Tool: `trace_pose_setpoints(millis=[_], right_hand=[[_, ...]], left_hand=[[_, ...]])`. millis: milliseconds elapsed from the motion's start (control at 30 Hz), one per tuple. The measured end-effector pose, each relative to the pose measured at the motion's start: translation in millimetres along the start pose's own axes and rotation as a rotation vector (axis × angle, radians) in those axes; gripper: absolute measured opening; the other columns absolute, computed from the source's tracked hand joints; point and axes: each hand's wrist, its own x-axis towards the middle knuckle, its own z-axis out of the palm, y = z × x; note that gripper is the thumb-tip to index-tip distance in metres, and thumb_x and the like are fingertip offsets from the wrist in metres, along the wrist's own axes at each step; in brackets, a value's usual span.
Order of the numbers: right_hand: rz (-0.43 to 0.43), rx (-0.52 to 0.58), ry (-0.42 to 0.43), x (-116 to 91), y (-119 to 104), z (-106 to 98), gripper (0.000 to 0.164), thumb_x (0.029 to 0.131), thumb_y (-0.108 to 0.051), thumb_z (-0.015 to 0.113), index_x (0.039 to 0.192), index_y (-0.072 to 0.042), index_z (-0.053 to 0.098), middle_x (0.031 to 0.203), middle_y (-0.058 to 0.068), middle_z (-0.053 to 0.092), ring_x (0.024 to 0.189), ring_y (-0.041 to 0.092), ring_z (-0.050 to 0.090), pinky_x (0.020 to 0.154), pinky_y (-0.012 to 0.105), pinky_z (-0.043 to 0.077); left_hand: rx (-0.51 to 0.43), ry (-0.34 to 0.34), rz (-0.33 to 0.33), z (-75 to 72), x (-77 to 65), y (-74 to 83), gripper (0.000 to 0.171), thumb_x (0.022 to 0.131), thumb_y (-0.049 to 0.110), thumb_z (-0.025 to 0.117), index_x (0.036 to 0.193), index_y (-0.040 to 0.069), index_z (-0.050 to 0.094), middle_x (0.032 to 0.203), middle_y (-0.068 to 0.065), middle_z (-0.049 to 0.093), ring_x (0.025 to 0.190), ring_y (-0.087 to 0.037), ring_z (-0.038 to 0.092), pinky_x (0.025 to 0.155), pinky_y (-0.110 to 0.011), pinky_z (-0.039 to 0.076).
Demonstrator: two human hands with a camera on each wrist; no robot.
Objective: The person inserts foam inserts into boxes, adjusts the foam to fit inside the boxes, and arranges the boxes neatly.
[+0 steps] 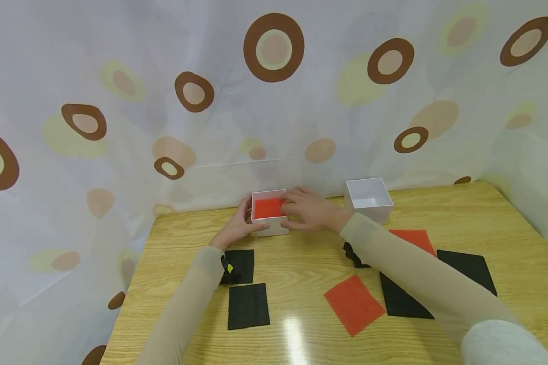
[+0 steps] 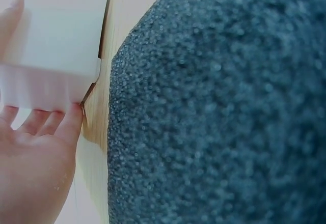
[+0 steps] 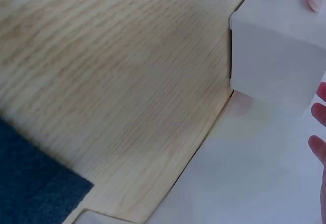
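No readable text, no legible labels, brands, numbers or signs

- Your left hand [image 1: 237, 224]: near the far edge of the table [image 1: 301, 268], thumb and fingers gripping.
- Your right hand [image 1: 315, 210]: near the same edge, fingers bent, pointing left.
- Your left arm [image 1: 187, 306], right arm [image 1: 415, 266]: extended forward, converging.

Head view is bright and evenly lit, shadows faint; one white glare streak sits bottom centre on the wooden surface [image 1: 301, 263], and the pale sleeve [image 1: 507, 344] at lower right looks soft. Left wrist view is hazy, the white box [image 2: 56, 35] pale and nearly washed out, the close dark cloth [image 2: 219, 107] out of focus. Right wrist view runs duller, box faces greyish, wood grain softening toward upper left.
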Motion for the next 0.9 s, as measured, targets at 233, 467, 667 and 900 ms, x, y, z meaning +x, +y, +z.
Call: trace_pose_setpoints(millis=[233,467,667,900], right_hand=[[0.029,0.067,0.024,-13.3,-1.1,-5.7,0.046,0.105,-0.037,0.060,0.139,-0.007,0.061,0.142,0.013,0.060,0.134,0.033,0.054,0.119,0.051,0.036],[0.049,0.088,0.030,-32.3,-1.8,-6.6,0.051,0.104,-0.036,0.062,0.144,-0.003,0.057,0.143,0.016,0.059,0.134,0.036,0.054,0.119,0.052,0.038],[0.061,0.101,0.007,-55.6,-4.0,-9.1,0.051,0.102,-0.039,0.065,0.140,-0.006,0.060,0.139,0.013,0.060,0.131,0.033,0.056,0.114,0.050,0.043],[0.048,0.116,-0.018,-89.4,-5.0,-4.2,0.050,0.101,-0.041,0.066,0.139,-0.008,0.061,0.137,0.009,0.062,0.127,0.030,0.059,0.110,0.048,0.048]], left_hand=[[0.005,0.000,0.006,-1.6,0.7,-1.3,0.103,0.092,0.011,0.080,0.166,0.022,0.010,0.166,-0.006,0.028,0.152,-0.031,0.032,0.123,-0.049,0.031],[0.000,-0.005,-0.007,-3.0,-0.7,-1.5,0.104,0.091,0.015,0.083,0.166,0.023,0.012,0.163,-0.005,0.031,0.153,-0.030,0.031,0.124,-0.049,0.030],[-0.020,-0.012,-0.015,-3.2,-1.5,-0.9,0.107,0.090,0.016,0.084,0.167,0.025,0.010,0.164,-0.004,0.031,0.154,-0.029,0.030,0.124,-0.048,0.030],[-0.023,-0.006,-0.022,-1.8,-1.3,1.0,0.107,0.090,0.016,0.083,0.167,0.026,0.009,0.165,-0.002,0.029,0.155,-0.027,0.029,0.125,-0.046,0.028]])
